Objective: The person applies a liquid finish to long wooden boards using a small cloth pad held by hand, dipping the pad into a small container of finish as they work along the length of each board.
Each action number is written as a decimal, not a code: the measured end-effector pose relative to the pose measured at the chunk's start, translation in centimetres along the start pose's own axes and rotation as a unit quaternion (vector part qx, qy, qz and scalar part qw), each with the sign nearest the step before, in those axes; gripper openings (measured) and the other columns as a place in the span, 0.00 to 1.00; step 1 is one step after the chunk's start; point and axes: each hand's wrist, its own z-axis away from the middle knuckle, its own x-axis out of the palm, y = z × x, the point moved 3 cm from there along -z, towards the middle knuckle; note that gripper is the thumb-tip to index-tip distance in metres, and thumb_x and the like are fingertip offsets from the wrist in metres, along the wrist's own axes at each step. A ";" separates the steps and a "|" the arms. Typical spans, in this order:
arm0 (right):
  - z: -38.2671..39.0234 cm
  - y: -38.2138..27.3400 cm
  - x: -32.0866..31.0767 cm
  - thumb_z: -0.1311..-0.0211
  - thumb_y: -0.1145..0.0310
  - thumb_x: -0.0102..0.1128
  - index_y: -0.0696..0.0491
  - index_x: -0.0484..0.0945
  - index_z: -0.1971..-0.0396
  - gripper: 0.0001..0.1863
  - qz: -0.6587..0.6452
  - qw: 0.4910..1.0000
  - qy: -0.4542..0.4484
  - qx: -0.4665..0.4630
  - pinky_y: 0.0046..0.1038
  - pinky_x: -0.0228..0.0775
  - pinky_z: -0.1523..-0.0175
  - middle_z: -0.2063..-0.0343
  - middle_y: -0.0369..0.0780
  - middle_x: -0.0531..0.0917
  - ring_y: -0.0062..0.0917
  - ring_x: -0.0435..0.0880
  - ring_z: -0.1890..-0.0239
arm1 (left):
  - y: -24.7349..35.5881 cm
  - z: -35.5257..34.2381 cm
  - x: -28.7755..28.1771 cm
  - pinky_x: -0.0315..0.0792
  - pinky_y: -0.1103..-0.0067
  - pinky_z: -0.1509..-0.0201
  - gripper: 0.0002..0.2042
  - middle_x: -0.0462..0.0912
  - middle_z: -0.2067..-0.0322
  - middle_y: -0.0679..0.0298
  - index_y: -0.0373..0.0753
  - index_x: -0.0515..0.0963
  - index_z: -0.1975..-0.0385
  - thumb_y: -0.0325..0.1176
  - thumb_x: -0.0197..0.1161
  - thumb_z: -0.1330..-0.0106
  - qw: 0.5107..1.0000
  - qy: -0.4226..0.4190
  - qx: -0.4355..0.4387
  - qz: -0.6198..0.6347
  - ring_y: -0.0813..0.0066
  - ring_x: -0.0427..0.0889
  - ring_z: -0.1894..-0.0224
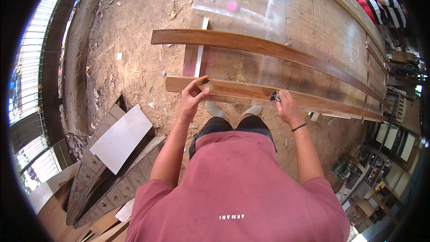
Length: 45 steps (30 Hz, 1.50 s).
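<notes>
My left hand (pixel 193 95) grips a small clear container (pixel 205 85) with brown on it, above the left part of the near wooden board (pixel 237 89). My right hand (pixel 288 106) is closed on a small dark wad (pixel 273 95), perhaps cloth, at the same board's face, further right. A second, darker stained board (pixel 233 39) lies parallel beyond it, over a thin white strip (pixel 202 40) on a large worn wooden worktop (pixel 251 0).
A pale panel (pixel 121 139) rests on weathered wooden furniture (pixel 114 188) at lower left. Dirt floor (pixel 116 27) lies left of the worktop. A person in a striped shirt (pixel 394 11) is at upper right. Timber and tools (pixel 380 170) crowd the right side.
</notes>
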 end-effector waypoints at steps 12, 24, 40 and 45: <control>-5.1 -10.7 6.5 0.41 0.79 0.53 0.59 0.73 0.59 0.09 -0.113 0.973 0.043 -0.198 0.43 0.72 0.45 0.61 0.49 0.77 0.46 0.77 0.52 | -0.8 -0.3 1.1 0.72 0.76 0.35 0.26 0.82 0.44 0.62 0.30 0.76 0.37 0.22 0.72 0.36 1.000 0.014 0.014 -0.016 0.75 0.80 0.42; 0.5 0.2 0.6 0.39 0.78 0.57 0.60 0.71 0.61 0.08 -0.076 0.997 -0.006 -0.010 0.47 0.70 0.47 0.60 0.53 0.78 0.51 0.78 0.52 | 0.1 0.0 -1.9 0.74 0.76 0.34 0.25 0.81 0.42 0.60 0.30 0.75 0.36 0.23 0.70 0.34 0.997 0.043 0.068 -0.006 0.74 0.79 0.40; -1.5 -3.2 0.5 0.41 0.83 0.56 0.60 0.69 0.62 0.09 -0.053 0.996 -0.018 -0.063 0.47 0.67 0.51 0.63 0.51 0.76 0.50 0.76 0.55 | 1.0 1.4 -4.1 0.74 0.75 0.36 0.25 0.82 0.43 0.61 0.30 0.76 0.37 0.21 0.71 0.36 0.994 0.080 0.077 0.006 0.74 0.80 0.41; -0.9 -3.2 2.0 0.44 0.82 0.56 0.59 0.69 0.62 0.10 -0.051 0.997 -0.002 -0.057 0.46 0.68 0.49 0.63 0.51 0.77 0.51 0.75 0.53 | 1.4 2.2 -5.0 0.76 0.75 0.38 0.25 0.82 0.44 0.61 0.31 0.75 0.37 0.22 0.71 0.35 0.992 0.097 0.077 -0.001 0.74 0.81 0.42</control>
